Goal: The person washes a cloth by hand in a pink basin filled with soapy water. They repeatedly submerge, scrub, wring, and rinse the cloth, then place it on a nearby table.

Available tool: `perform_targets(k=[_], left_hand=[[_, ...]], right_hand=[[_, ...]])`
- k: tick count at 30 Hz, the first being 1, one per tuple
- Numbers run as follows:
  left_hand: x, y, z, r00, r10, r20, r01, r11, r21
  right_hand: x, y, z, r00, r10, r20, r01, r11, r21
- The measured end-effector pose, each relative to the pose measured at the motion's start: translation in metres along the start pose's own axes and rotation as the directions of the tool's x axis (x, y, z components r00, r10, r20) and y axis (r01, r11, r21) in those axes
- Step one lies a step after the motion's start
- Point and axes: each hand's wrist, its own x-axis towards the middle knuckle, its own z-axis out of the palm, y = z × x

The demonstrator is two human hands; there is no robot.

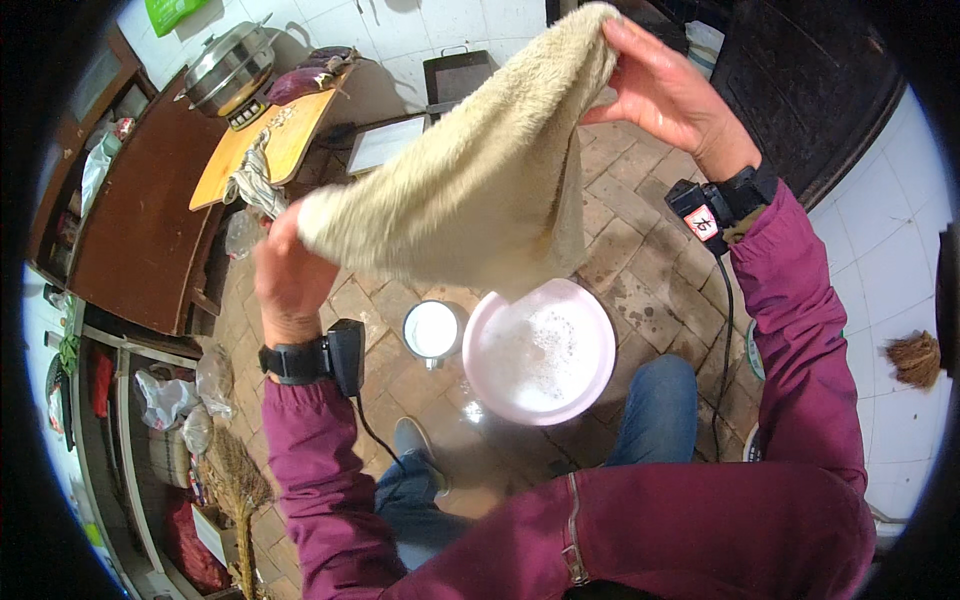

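Observation:
A beige, fleecy cloth (465,180) is stretched in the air between my hands. My left hand (291,270), slightly blurred, grips its left end. The cloth's upper right corner is pinched in my right hand (667,90), which looks wet. Below the cloth, a pale pink plastic basin (474,375) of sudsy water stands on the brick floor, and the cloth's lower edge overlaps the basin's far rim in this view. Just left of the basin is an enamel mug (430,330) whose inside looks white.
At the upper left, a wooden board (300,127) on a brown table (142,217) bears eggplants (300,84), a striped cloth (257,176) and a scale under a steel pot (232,67). A straw broom (244,495) and plastic bags (166,397) are at the left. A dark door-like panel (810,90) stands at the right.

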Motion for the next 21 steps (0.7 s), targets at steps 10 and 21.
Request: perform_targets(k=[10,21], left_hand=[[-0.051,-0.113,0.163,0.820,-0.397,-0.412,0.339,0.917,-0.209],[-0.092,-0.159,0.098,0.756,-0.436,-0.489,0.097,0.813,-0.574]], right_hand=[[0.036,0.077,0.066,0.980,0.198,0.028,-0.170,0.897,-0.409],[0.067,0.143,0.031,0.939,0.343,0.031,-0.232,0.695,-0.680]])
